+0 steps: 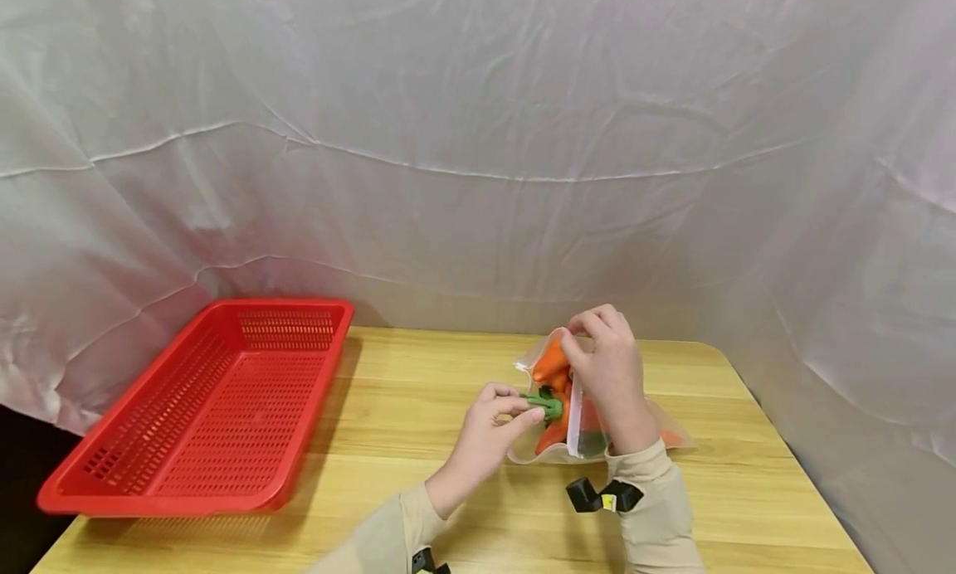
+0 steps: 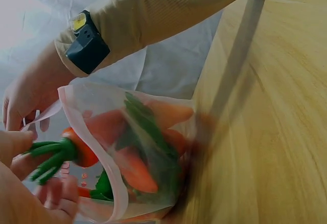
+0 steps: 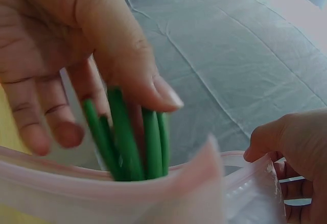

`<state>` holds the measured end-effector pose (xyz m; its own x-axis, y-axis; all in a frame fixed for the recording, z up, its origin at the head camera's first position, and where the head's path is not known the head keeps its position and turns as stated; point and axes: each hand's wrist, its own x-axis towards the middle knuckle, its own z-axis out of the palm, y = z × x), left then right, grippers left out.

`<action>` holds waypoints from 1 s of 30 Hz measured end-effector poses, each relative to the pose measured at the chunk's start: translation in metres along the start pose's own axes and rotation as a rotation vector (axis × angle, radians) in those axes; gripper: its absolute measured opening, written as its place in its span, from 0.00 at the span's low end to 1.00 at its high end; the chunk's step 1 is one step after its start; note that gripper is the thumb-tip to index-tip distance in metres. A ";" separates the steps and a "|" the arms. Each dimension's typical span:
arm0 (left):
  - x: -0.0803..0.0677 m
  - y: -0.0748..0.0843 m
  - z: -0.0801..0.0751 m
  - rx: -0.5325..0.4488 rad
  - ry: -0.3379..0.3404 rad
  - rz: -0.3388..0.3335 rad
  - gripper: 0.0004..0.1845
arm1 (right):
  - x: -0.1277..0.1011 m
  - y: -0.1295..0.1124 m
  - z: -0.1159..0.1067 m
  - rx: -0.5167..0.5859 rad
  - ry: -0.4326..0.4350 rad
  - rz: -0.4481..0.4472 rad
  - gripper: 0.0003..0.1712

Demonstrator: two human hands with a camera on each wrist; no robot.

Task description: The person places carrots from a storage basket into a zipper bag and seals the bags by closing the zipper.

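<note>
A clear zip bag with a pale pink edge lies on the table, its mouth spread towards the left. Orange carrots with green tops show through its side in the left wrist view. My left hand pinches the green stalks of a toy-like carrot at the bag's mouth. Those green stalks stand up past the bag's rim in the right wrist view. With thumb and fingers, my right hand grips the bag's upper edge. The carrot's lower part is hidden inside the bag.
A red plastic basket with slotted walls stands at the left of the wooden table; no things show inside it. A grey-white cloth hangs behind the table and along its sides. The table's right edge slopes away beyond the bag.
</note>
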<state>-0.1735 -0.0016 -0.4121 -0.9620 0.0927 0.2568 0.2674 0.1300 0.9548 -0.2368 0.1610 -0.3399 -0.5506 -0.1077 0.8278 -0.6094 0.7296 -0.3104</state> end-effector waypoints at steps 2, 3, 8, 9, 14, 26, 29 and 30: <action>0.000 -0.001 -0.001 0.067 -0.054 0.002 0.12 | 0.000 0.000 0.000 -0.002 0.003 -0.001 0.05; 0.000 -0.002 -0.001 0.096 -0.081 0.003 0.13 | 0.000 0.000 0.000 -0.004 0.004 0.001 0.05; -0.001 -0.003 -0.001 0.214 -0.145 0.030 0.15 | 0.000 -0.001 0.000 -0.010 0.007 0.001 0.05; 0.000 -0.003 -0.001 0.226 -0.144 0.038 0.15 | 0.000 -0.001 0.000 -0.009 0.007 0.002 0.05; 0.002 -0.001 0.001 0.258 -0.128 0.099 0.12 | 0.001 -0.001 0.000 -0.014 0.004 -0.001 0.05; 0.014 0.005 -0.004 0.215 -0.269 0.018 0.13 | 0.001 0.001 0.000 -0.019 0.003 -0.008 0.06; 0.016 0.007 -0.011 0.200 -0.284 0.003 0.13 | 0.000 0.001 0.000 -0.019 0.002 -0.006 0.06; 0.017 0.007 -0.014 0.198 -0.286 0.002 0.13 | 0.000 0.001 0.000 -0.019 0.001 -0.005 0.06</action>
<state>-0.1886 -0.0130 -0.3988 -0.9144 0.3628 0.1795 0.3018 0.3156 0.8996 -0.2374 0.1620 -0.3401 -0.5466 -0.1109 0.8300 -0.6016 0.7414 -0.2972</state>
